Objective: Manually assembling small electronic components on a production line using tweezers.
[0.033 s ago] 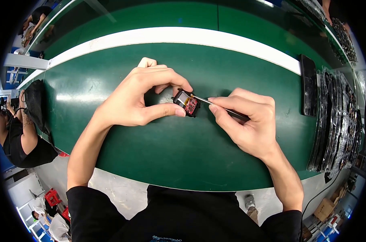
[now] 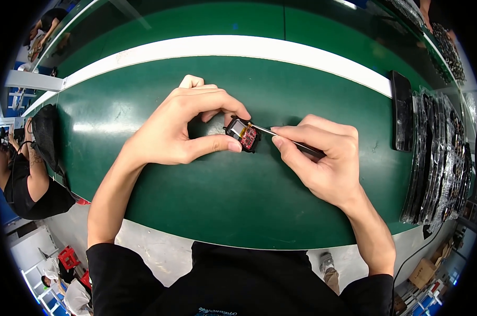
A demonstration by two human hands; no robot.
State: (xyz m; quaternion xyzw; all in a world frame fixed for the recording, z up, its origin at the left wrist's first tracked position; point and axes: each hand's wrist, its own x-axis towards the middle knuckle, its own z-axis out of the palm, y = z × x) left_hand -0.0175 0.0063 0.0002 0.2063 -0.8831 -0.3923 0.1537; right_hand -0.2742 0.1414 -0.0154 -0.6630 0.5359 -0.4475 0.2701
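Observation:
Between the thumb and fingers of my left hand [image 2: 188,124], a small black electronic device housing [image 2: 254,146] is held by its edges above the table. Its open side faces up and shows a red circuit board [image 2: 248,138], a silver rectangular part and a bit of yellow film. My right hand [image 2: 328,152] pinches a pair of dark tweezers [image 2: 301,147]. Their silver tip meets the housing's upper right edge, near the yellow film. Whether the tip grips anything is too small to tell.
Under both hands lies a green tabletop [image 2: 238,210], with a white rail [image 2: 222,46] along its far side. At the right stand a stack of clear plastic trays [image 2: 433,163] and a black flat object [image 2: 401,110]. Another person [image 2: 30,184] sits at the left beside a black mesh bag [image 2: 46,137].

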